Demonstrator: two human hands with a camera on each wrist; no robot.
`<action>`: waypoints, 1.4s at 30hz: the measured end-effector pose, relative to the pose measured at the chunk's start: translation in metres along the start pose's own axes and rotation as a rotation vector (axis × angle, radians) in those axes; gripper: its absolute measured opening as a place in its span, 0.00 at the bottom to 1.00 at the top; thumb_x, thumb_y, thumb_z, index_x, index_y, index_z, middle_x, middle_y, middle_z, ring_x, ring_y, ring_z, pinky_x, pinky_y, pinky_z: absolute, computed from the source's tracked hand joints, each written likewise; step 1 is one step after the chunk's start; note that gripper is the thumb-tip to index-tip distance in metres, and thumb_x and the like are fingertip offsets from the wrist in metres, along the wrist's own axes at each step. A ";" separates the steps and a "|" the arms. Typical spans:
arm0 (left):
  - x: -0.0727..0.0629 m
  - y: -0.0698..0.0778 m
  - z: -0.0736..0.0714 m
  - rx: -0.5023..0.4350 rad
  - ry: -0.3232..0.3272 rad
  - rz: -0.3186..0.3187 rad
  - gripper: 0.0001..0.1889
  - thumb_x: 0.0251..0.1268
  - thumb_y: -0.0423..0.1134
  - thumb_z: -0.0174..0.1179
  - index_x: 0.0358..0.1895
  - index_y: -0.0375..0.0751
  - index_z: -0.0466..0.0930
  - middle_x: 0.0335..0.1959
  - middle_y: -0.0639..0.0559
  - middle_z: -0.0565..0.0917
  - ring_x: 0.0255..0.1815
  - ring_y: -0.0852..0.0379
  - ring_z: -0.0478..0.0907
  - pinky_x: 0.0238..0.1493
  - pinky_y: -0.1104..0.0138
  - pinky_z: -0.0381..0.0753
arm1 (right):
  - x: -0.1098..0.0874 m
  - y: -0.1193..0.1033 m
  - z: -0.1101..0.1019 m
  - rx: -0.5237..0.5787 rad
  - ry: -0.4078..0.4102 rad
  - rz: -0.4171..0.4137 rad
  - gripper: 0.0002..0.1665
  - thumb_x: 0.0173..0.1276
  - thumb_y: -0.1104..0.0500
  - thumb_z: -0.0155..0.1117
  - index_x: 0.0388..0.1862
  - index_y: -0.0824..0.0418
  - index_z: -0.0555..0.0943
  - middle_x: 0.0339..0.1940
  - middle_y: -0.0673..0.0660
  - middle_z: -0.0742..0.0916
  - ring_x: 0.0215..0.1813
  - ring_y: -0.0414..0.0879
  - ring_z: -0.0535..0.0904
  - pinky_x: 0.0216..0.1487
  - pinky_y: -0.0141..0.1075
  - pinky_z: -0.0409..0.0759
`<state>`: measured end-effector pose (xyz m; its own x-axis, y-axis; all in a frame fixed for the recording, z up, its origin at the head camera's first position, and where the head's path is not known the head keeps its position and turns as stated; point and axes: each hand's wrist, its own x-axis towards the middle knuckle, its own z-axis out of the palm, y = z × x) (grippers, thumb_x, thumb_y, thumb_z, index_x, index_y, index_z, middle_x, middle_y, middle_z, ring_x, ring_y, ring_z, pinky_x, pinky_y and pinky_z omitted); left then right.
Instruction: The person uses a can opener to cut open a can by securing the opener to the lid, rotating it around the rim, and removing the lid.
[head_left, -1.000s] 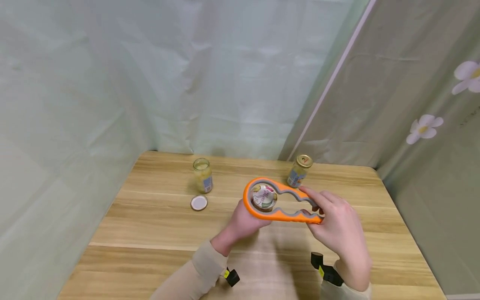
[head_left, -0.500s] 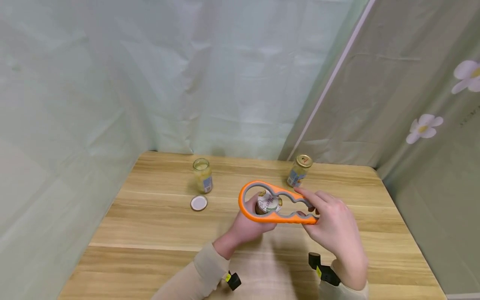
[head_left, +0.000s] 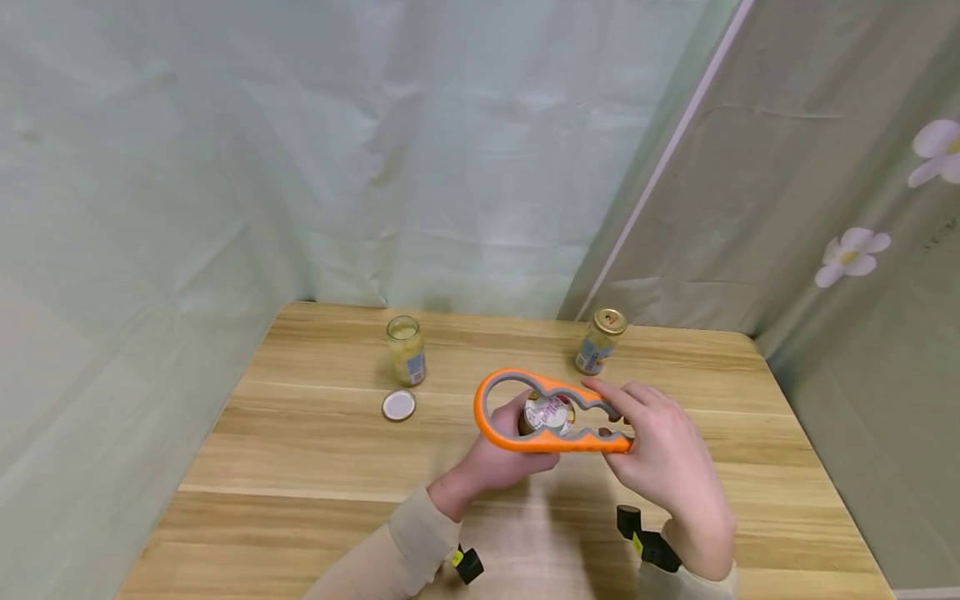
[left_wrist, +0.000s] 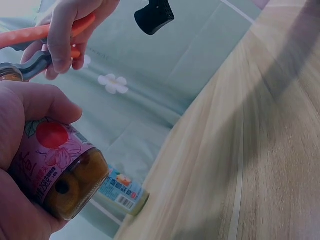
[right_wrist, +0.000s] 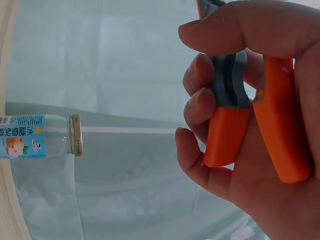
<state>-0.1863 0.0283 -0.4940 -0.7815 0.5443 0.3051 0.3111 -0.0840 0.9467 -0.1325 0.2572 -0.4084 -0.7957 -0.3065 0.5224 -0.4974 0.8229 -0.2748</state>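
Note:
My left hand (head_left: 491,460) grips a small glass jar with a white patterned lid (head_left: 549,412). In the left wrist view the jar's pink label (left_wrist: 52,150) shows, with brown rounded pieces inside. My right hand (head_left: 667,450) holds an orange and grey jar opener (head_left: 482,412) by its two handle ends, fingers curled round one orange handle (right_wrist: 227,137). The opener lies level around the lid, which sits at the narrower middle opening, beside the large round end. I cannot tell whether the grey inner edge touches the lid.
At the back left stands an uncovered glass jar (head_left: 407,354) with pale contents. A loose lid (head_left: 398,406) lies in front of it, white inside up. A lidded jar with a blue label (head_left: 598,343) stands behind my right hand. Curtains (head_left: 465,167) rise behind the wooden table (head_left: 300,467).
The opener has shifted left and slightly toward me, while the held jar has moved right. Its lid has passed from the large round end to the narrower middle opening.

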 end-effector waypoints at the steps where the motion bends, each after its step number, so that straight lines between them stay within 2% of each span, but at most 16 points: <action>1: 0.000 0.000 0.000 0.005 -0.007 0.000 0.34 0.60 0.24 0.70 0.70 0.49 0.75 0.60 0.55 0.84 0.57 0.55 0.83 0.61 0.60 0.82 | 0.000 0.000 0.000 -0.001 -0.002 0.000 0.48 0.43 0.72 0.73 0.68 0.48 0.85 0.33 0.43 0.82 0.35 0.39 0.76 0.33 0.39 0.75; 7: 0.000 -0.001 0.002 0.018 -0.043 0.005 0.37 0.58 0.22 0.69 0.72 0.47 0.73 0.61 0.55 0.84 0.58 0.56 0.82 0.62 0.61 0.82 | 0.000 -0.001 -0.001 -0.001 -0.030 0.005 0.50 0.41 0.73 0.72 0.69 0.48 0.84 0.33 0.43 0.80 0.35 0.41 0.74 0.35 0.40 0.73; 11: 0.002 0.000 0.004 0.031 -0.072 0.031 0.38 0.57 0.21 0.69 0.73 0.46 0.73 0.61 0.53 0.84 0.58 0.56 0.82 0.63 0.61 0.81 | -0.001 0.000 -0.003 0.005 -0.047 0.007 0.52 0.41 0.74 0.73 0.71 0.47 0.83 0.33 0.43 0.79 0.35 0.40 0.72 0.36 0.40 0.73; 18: 0.001 0.000 0.005 0.070 -0.075 0.039 0.37 0.55 0.21 0.69 0.70 0.46 0.74 0.58 0.55 0.85 0.56 0.59 0.82 0.61 0.63 0.82 | -0.004 0.002 -0.005 -0.015 -0.073 0.025 0.56 0.43 0.72 0.71 0.76 0.43 0.79 0.34 0.41 0.78 0.39 0.40 0.75 0.39 0.42 0.74; 21: 0.002 -0.001 0.006 0.072 -0.095 0.093 0.39 0.54 0.19 0.68 0.72 0.46 0.75 0.61 0.55 0.85 0.57 0.59 0.81 0.61 0.63 0.81 | -0.004 0.001 -0.004 -0.017 -0.089 0.028 0.56 0.45 0.71 0.71 0.77 0.43 0.78 0.35 0.42 0.79 0.39 0.40 0.75 0.39 0.41 0.74; 24: 0.003 -0.002 0.006 0.076 -0.122 0.169 0.39 0.51 0.18 0.67 0.71 0.43 0.76 0.61 0.55 0.85 0.53 0.59 0.81 0.57 0.66 0.81 | -0.003 0.000 -0.004 0.001 -0.113 0.041 0.55 0.46 0.71 0.72 0.77 0.44 0.78 0.34 0.42 0.80 0.35 0.39 0.74 0.36 0.38 0.75; 26: 0.004 -0.003 0.006 0.069 -0.141 0.187 0.40 0.50 0.17 0.66 0.72 0.44 0.76 0.61 0.55 0.85 0.50 0.59 0.79 0.53 0.67 0.81 | -0.003 -0.001 -0.004 0.015 -0.132 0.053 0.54 0.46 0.71 0.72 0.77 0.44 0.79 0.35 0.42 0.81 0.33 0.38 0.74 0.34 0.37 0.76; 29: 0.004 -0.005 0.004 0.063 -0.136 0.168 0.41 0.51 0.18 0.67 0.73 0.46 0.76 0.62 0.55 0.85 0.51 0.58 0.79 0.54 0.66 0.81 | -0.003 -0.002 -0.005 0.020 -0.158 0.061 0.54 0.46 0.70 0.72 0.76 0.44 0.79 0.35 0.42 0.82 0.34 0.38 0.75 0.35 0.38 0.76; 31: 0.003 -0.006 0.002 0.048 -0.118 0.104 0.41 0.53 0.19 0.69 0.73 0.48 0.75 0.63 0.56 0.84 0.55 0.58 0.80 0.59 0.65 0.80 | -0.002 -0.004 -0.004 0.010 -0.164 0.056 0.54 0.46 0.69 0.73 0.77 0.43 0.79 0.36 0.42 0.81 0.35 0.38 0.76 0.39 0.41 0.77; 36: -0.001 -0.003 -0.002 0.035 -0.040 -0.052 0.38 0.56 0.24 0.74 0.72 0.48 0.76 0.63 0.56 0.83 0.62 0.56 0.80 0.68 0.61 0.77 | -0.001 -0.012 -0.001 -0.039 -0.135 0.015 0.53 0.47 0.66 0.74 0.78 0.44 0.78 0.33 0.43 0.76 0.34 0.40 0.71 0.39 0.44 0.72; 38: -0.002 0.000 -0.002 0.034 -0.013 -0.066 0.38 0.55 0.23 0.74 0.72 0.46 0.76 0.63 0.54 0.83 0.60 0.56 0.80 0.66 0.61 0.78 | -0.001 -0.017 0.000 -0.052 -0.124 0.013 0.54 0.47 0.64 0.74 0.78 0.45 0.77 0.33 0.44 0.75 0.34 0.41 0.69 0.38 0.43 0.71; 42: -0.003 0.020 -0.002 0.044 0.044 -0.061 0.37 0.53 0.19 0.71 0.69 0.43 0.78 0.58 0.52 0.85 0.55 0.55 0.80 0.61 0.62 0.78 | -0.002 -0.029 0.002 -0.056 -0.142 0.083 0.55 0.50 0.63 0.75 0.81 0.42 0.73 0.34 0.45 0.74 0.38 0.43 0.70 0.43 0.49 0.70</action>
<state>-0.1788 0.0233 -0.4757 -0.8225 0.5098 0.2521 0.2848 -0.0144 0.9585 -0.1173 0.2329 -0.4033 -0.8760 -0.2982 0.3791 -0.4114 0.8722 -0.2646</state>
